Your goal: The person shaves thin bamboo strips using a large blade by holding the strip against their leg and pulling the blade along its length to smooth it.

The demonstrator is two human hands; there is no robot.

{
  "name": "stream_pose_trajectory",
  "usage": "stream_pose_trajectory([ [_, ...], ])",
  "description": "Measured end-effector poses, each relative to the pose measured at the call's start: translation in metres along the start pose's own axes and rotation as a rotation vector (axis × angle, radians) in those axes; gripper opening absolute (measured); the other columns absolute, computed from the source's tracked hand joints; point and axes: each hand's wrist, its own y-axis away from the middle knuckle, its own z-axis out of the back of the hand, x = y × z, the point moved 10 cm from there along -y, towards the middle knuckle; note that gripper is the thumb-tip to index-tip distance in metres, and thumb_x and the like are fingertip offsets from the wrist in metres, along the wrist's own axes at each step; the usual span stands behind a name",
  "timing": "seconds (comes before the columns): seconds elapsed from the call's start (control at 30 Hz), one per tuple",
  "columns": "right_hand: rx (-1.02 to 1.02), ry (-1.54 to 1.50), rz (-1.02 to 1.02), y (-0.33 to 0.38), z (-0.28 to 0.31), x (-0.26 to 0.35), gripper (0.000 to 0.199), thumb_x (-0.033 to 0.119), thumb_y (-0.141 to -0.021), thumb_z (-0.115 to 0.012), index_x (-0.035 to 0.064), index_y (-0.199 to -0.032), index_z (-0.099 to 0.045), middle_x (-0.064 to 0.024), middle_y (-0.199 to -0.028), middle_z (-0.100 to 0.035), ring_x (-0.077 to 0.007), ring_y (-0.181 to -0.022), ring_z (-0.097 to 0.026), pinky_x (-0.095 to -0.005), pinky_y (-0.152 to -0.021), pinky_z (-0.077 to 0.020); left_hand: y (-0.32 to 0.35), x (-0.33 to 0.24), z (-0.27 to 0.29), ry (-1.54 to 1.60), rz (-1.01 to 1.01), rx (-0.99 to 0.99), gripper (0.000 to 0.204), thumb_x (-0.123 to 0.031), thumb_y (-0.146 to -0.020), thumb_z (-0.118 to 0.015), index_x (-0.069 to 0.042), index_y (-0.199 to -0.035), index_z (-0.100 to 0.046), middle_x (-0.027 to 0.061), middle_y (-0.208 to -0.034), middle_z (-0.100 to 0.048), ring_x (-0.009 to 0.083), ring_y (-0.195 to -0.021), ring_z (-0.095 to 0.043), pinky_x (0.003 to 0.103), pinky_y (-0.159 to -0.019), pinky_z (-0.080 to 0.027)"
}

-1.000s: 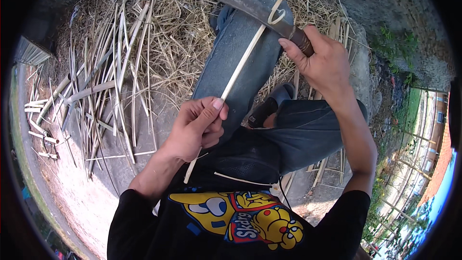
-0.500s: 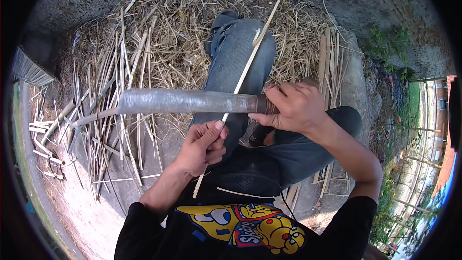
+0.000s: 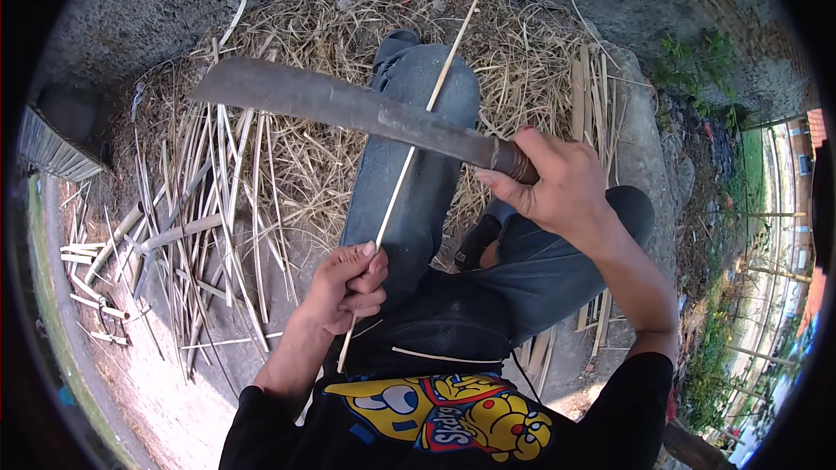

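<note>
The left hand point(image 3: 344, 287) is closed tight around a long thin pale bamboo stick point(image 3: 416, 150). The stick runs up toward one o'clock, over the person's blue jeans leg point(image 3: 418, 165). The right hand point(image 3: 557, 187) is wrapped around the brown handle of a big grey metal knife point(image 3: 348, 109). The blade points toward ten o'clock and crosses over the stick. At nine o'clock, more split bamboo strips point(image 3: 200, 209) lie on the ground. Dry yellow straw point(image 3: 305, 52) is piled at twelve o'clock.
</note>
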Motion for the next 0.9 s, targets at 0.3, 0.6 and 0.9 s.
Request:
stream_pose_trajectory([
  [0.3,0.168,-0.063,-0.056,0.004,-0.028,-0.005,0.052,0.059,-0.087,-0.070,0.0075,-0.087,-0.063,-0.0099,-0.061,-0.060,-0.0303,-0.052,-0.064,-0.0413,-0.047,-0.0499,-0.003,0.008,-0.015,0.257,0.074,0.211,0.029,-0.028,-0.111,-0.040,-0.010,-0.090,-0.048,-0.0072,-0.060,-0.028,0.0030,-0.042,-0.021,0.023,-0.037,-0.014],
  [0.6,0.182,-0.066,0.131,0.018,-0.035,0.042,0.054,0.061,-0.090,-0.066,0.0075,-0.083,-0.059,-0.0109,-0.062,-0.061,-0.0313,-0.055,-0.066,-0.0410,-0.049,-0.0504,-0.002,0.009,-0.015,0.211,0.047,0.167,0.028,-0.029,-0.111,-0.040,-0.011,-0.091,-0.048,-0.0072,-0.060,-0.027,0.0030,-0.042,-0.021,0.022,-0.037,-0.014],
  [0.9,0.111,0.133,-0.138,-0.031,-0.029,-0.036,0.056,0.062,-0.089,-0.067,0.0063,-0.087,-0.061,-0.0112,-0.064,-0.062,-0.0311,-0.055,-0.066,-0.0423,-0.050,-0.0515,-0.006,0.001,-0.020,0.289,0.063,0.215,0.028,-0.028,-0.112,-0.039,-0.011,-0.091,-0.047,-0.0074,-0.060,-0.027,0.0027,-0.041,-0.021,0.022,-0.038,-0.015],
])
